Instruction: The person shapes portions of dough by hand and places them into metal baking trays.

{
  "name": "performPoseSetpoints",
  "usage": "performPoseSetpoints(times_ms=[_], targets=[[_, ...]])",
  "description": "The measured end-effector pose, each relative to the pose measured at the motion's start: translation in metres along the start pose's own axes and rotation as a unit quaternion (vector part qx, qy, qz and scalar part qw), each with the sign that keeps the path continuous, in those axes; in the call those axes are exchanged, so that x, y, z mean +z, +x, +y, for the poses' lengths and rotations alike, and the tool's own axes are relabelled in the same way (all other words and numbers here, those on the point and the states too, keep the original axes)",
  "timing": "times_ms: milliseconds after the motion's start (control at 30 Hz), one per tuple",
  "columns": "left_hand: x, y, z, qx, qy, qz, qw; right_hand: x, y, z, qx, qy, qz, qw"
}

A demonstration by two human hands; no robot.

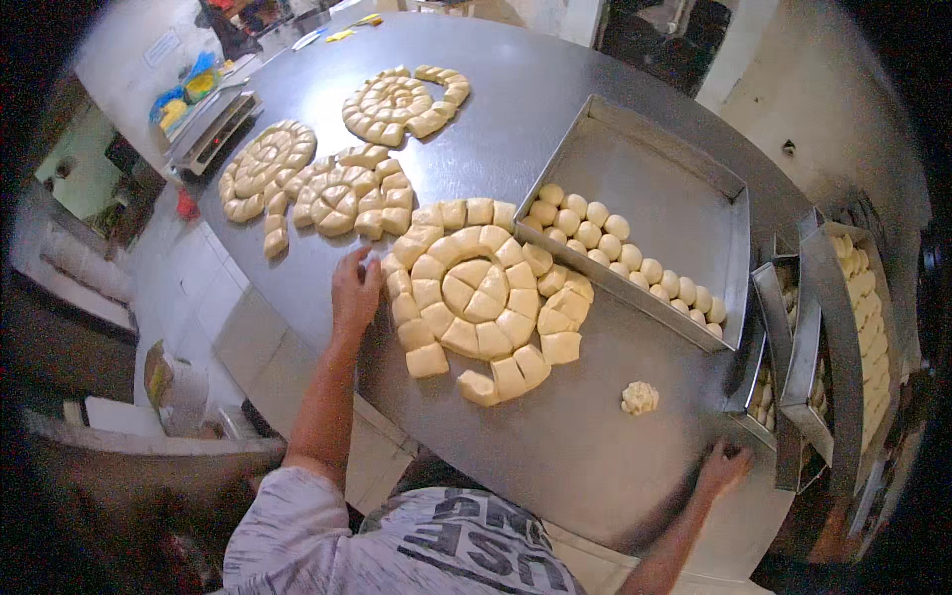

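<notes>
Left of the shallow rectangular grey metal tray (pixel 664 178) lies a large round coil of pale yellow cut dough (pixel 474 290). My left hand (pixel 355 285), loosely spread and empty, is just beside the coil's edge away from the tray; I cannot tell whether they touch. My right hand (pixel 722 471), empty, fingers parted, is on the tray's near side, beyond a small lumpy cream dough scrap (pixel 640 398). Smooth pale dough balls (pixel 608 246) line the tray's left part.
</notes>
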State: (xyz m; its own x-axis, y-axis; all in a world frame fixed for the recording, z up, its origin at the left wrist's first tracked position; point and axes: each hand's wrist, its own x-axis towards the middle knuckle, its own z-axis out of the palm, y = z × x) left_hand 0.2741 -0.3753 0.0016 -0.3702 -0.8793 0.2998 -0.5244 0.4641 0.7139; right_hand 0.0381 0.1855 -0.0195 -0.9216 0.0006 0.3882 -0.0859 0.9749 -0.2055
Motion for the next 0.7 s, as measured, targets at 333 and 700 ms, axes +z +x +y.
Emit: performPoseSetpoints(times_ms=[333,700], targets=[[-0.041,0.052,-0.069,-0.044,0.144,0.107,0.983,0.018,-0.017,0.031,0.024,0.076,0.035,0.996],[-0.010,0.142,-0.092,-0.092,0.221,0.060,0.969,-0.066,0.026,-0.095,0.170,0.645,-0.130,0.734]])
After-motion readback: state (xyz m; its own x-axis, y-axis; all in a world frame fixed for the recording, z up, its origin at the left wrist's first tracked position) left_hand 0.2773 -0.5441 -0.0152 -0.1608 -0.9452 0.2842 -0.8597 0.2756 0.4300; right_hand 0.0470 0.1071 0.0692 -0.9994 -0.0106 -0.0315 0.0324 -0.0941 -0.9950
